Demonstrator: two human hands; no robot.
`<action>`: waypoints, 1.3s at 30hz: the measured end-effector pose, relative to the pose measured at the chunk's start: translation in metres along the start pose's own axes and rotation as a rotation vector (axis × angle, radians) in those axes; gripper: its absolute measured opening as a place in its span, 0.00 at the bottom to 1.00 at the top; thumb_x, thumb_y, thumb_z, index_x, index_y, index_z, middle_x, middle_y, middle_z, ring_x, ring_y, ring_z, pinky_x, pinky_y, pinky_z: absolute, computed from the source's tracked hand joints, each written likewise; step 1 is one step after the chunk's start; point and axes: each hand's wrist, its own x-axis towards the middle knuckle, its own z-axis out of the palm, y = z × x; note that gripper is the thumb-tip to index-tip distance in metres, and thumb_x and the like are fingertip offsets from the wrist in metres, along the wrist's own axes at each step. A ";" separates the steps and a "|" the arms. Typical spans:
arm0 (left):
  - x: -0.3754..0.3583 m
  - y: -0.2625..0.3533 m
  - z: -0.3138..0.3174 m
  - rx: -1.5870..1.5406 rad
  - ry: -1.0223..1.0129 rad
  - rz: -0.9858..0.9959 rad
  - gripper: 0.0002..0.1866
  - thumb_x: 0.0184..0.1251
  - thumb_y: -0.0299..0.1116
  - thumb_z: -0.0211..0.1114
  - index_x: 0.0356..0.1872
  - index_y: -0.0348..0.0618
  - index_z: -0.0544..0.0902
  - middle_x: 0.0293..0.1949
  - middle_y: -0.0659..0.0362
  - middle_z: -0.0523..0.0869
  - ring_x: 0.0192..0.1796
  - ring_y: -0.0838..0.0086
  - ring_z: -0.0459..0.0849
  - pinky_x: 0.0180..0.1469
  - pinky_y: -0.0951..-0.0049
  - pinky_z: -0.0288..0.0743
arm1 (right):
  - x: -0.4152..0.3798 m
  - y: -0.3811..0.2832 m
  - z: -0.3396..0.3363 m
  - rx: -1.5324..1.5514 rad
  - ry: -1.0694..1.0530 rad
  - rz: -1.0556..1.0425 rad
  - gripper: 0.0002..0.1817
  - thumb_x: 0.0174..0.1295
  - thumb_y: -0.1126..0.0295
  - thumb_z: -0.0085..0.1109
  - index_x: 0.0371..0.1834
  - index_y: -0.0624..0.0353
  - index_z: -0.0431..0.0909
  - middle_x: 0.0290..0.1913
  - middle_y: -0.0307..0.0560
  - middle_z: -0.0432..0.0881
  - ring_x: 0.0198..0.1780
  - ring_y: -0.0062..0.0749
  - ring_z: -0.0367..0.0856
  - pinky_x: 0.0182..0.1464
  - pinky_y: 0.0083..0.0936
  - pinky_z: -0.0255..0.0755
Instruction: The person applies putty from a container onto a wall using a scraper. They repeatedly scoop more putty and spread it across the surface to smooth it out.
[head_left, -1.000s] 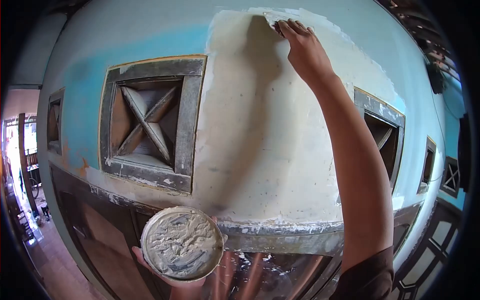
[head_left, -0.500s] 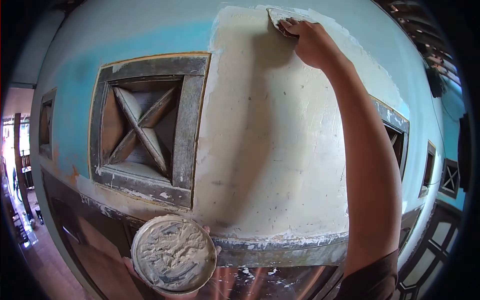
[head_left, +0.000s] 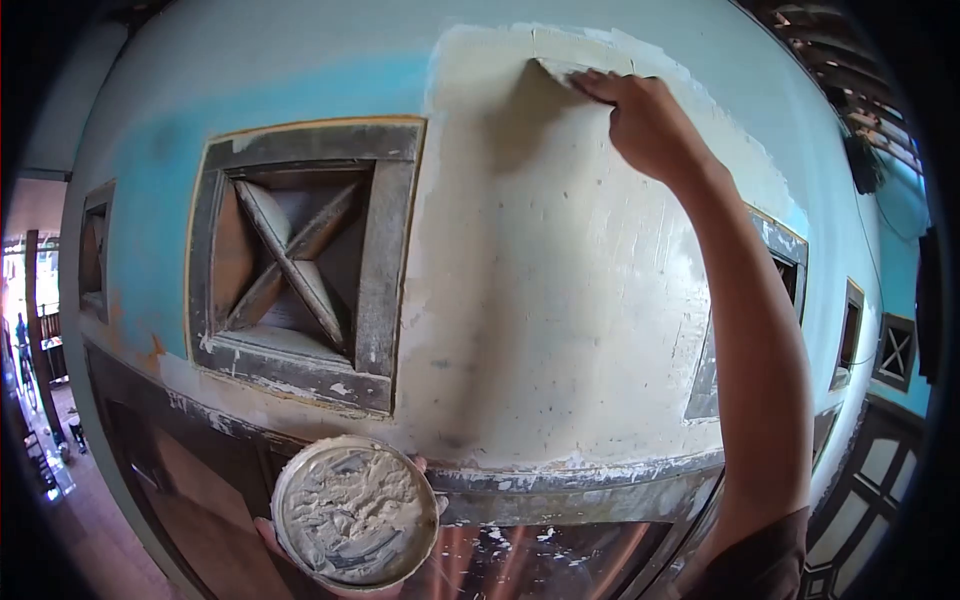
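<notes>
Two hands work: the right hand [head_left: 650, 125] pinches a thin, springy scraper [head_left: 558, 70] against the wall [head_left: 540, 300], while the left hand [head_left: 300, 545] cups a heavy-looking putty tin [head_left: 355, 512] from beneath.

Two hands show: the right hand [head_left: 650, 125] at one o'clock, the left hand [head_left: 300, 545] at seven. One putty knife [head_left: 560, 70] sits at twelve o'clock. One round tin of filler [head_left: 355, 512] sits at seven. Five framed cross-braced vents show, the largest vent [head_left: 300, 260] at nine o'clock.
</notes>
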 end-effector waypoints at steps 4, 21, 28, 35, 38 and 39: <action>-0.002 0.007 0.003 0.008 -0.025 0.009 0.54 0.64 0.82 0.48 0.80 0.51 0.63 0.77 0.41 0.66 0.74 0.28 0.63 0.69 0.19 0.61 | 0.028 0.004 -0.002 0.068 0.293 0.024 0.36 0.60 0.89 0.42 0.70 0.50 0.77 0.70 0.53 0.76 0.70 0.54 0.74 0.75 0.40 0.68; -0.018 0.033 0.002 0.066 -0.077 0.027 0.54 0.64 0.82 0.48 0.80 0.51 0.63 0.77 0.41 0.65 0.75 0.28 0.62 0.69 0.19 0.60 | 0.012 -0.009 -0.013 -0.083 0.432 -0.130 0.34 0.58 0.89 0.45 0.68 0.52 0.78 0.67 0.56 0.79 0.62 0.58 0.80 0.68 0.44 0.74; -0.018 0.026 0.005 0.092 -0.117 0.000 0.54 0.64 0.82 0.48 0.80 0.51 0.63 0.77 0.41 0.65 0.75 0.29 0.62 0.69 0.19 0.60 | 0.037 0.015 0.006 -0.073 -0.014 0.065 0.38 0.58 0.89 0.43 0.74 0.49 0.73 0.72 0.54 0.75 0.68 0.57 0.76 0.72 0.43 0.69; -0.016 0.022 0.001 0.119 -0.137 -0.046 0.54 0.64 0.82 0.48 0.80 0.51 0.63 0.77 0.42 0.65 0.75 0.29 0.61 0.69 0.19 0.60 | -0.056 0.001 0.013 -0.004 0.033 -0.088 0.38 0.56 0.91 0.44 0.71 0.53 0.75 0.74 0.54 0.73 0.75 0.56 0.68 0.76 0.41 0.67; -0.017 0.022 0.000 0.122 -0.150 -0.057 0.54 0.64 0.82 0.48 0.80 0.51 0.63 0.77 0.42 0.65 0.76 0.29 0.61 0.69 0.19 0.60 | -0.051 0.004 -0.015 -0.006 0.024 -0.094 0.39 0.54 0.93 0.43 0.70 0.52 0.77 0.75 0.52 0.72 0.73 0.53 0.72 0.77 0.40 0.66; -0.018 0.022 0.000 0.124 -0.153 -0.057 0.54 0.64 0.82 0.48 0.80 0.51 0.63 0.77 0.42 0.65 0.76 0.29 0.61 0.69 0.19 0.59 | -0.036 0.014 -0.017 -0.013 0.138 -0.111 0.38 0.55 0.92 0.43 0.70 0.52 0.77 0.74 0.53 0.73 0.73 0.53 0.72 0.77 0.40 0.66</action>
